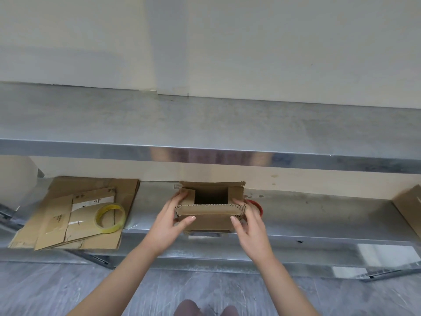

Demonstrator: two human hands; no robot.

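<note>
While both hands grip it, small brown open-topped cardboard box (211, 222) is at middle front of grey metal lower shelf (319, 213), left hand (169, 226) clasping its left side, right hand (250, 226) its right side, yellow tape roll (111, 229) at shelf's left end.

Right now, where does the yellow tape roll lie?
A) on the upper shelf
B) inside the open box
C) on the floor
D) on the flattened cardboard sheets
D: the yellow tape roll lies on the flattened cardboard sheets, to the left of the open box, which the left hand and the right hand grip.
</note>
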